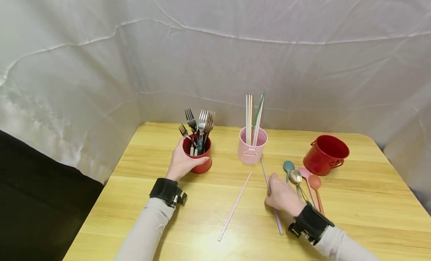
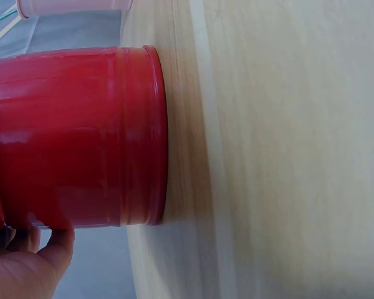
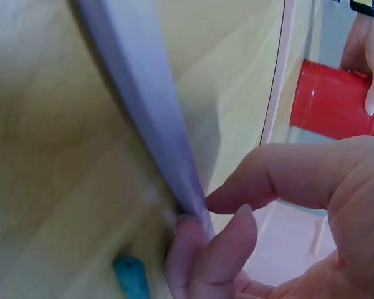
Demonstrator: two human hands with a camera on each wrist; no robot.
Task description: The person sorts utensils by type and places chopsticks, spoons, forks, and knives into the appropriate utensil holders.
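My left hand (image 1: pixel 183 162) grips the side of a red bucket (image 1: pixel 203 166), thumb and fingers around its wall near the rim. Several forks (image 1: pixel 202 120) stand in that bucket, tines up. In the right wrist view, the thumb and fingertips of my right hand (image 3: pixel 287 199) pinch a purple chopstick (image 3: pixel 143 87), which lies along or just above the tabletop; I cannot tell which. In the head view the right hand (image 1: pixel 284 195) covers the middle of this chopstick. A pink chopstick (image 1: pixel 235 206) lies on the table between the hands.
A pink bucket (image 1: pixel 249 157) with several upright chopsticks (image 1: pixel 249 111) stands at the back centre. Several spoons (image 1: pixel 295 177) lie beside my right hand. Behind them a second red bucket (image 1: pixel 314 160) stands. Grey cloth (image 1: pixel 269 66) hangs behind the wooden table (image 1: pixel 188 231).
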